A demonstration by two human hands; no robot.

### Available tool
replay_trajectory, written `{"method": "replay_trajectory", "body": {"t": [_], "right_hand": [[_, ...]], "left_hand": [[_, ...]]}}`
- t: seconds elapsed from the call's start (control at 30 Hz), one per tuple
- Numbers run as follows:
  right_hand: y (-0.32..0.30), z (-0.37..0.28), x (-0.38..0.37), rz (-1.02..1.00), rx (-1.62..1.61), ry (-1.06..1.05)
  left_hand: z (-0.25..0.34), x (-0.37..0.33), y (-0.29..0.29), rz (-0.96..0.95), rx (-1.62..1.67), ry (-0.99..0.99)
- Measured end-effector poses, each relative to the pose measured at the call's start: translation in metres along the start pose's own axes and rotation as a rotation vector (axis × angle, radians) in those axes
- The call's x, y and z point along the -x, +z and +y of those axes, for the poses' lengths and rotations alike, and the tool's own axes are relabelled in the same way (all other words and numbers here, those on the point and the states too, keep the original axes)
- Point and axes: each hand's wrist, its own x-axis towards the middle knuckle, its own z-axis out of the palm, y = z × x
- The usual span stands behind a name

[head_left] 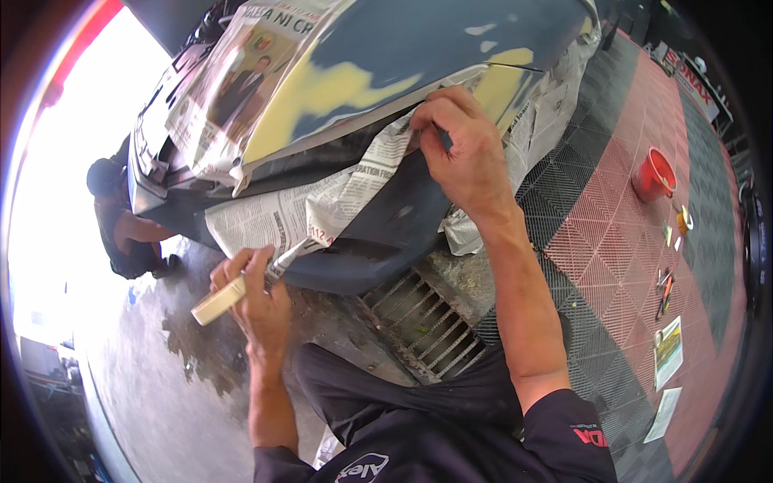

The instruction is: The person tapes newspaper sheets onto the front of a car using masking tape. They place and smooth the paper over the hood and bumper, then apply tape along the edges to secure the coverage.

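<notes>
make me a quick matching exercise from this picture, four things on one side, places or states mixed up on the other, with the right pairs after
Things
1. cream tape roll
2. newspaper strip
3. red bucket
4. metal drain grate

Places or states
A. standing on the tiled floor, over to the right
B. upper end at the right hand
C. sunk into the ground, with parallel bars
D. held in the left hand

Right pairs: 1-D, 2-B, 3-A, 4-C
</notes>
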Motion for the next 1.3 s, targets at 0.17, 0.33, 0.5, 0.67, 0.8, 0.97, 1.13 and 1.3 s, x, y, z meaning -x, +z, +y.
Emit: {"method": "replay_trajectory", "body": {"t": [0.17,0.33,0.5,0.67,0.8,0.97,1.13,1.3], "right_hand": [[-0.001,-0.005,0.004,-0.077,-0.054,0.044],[-0.01,-0.024,0.003,-0.223,-0.016,-0.029],[-0.007,-0.029,0.008,-0.238,0.068,-0.029],[-0.01,-0.028,0.007,-0.272,0.055,0.015],[-0.005,-0.029,0.006,-0.234,0.032,0.046],[0.001,-0.034,0.007,-0.196,0.033,0.121],[0.011,-0.041,0.005,-0.122,0.062,0.138],[0.026,-0.041,0.005,-0.011,0.107,0.121]], "left_hand": [[-0.023,-0.042,-0.032,-0.161,0.208,-0.006],[-0.038,-0.081,-0.056,-0.224,0.342,-0.061],[-0.051,-0.078,-0.052,-0.144,0.413,-0.145],[-0.083,-0.062,-0.063,-0.164,0.426,-0.056],[-0.123,-0.058,-0.063,-0.349,0.596,-0.216],[-0.138,-0.075,-0.041,-0.389,0.896,-0.55],[-0.144,-0.099,-0.03,-0.503,0.83,-0.657],[-0.132,-0.107,-0.01,0.028,0.014,-0.199]]}}
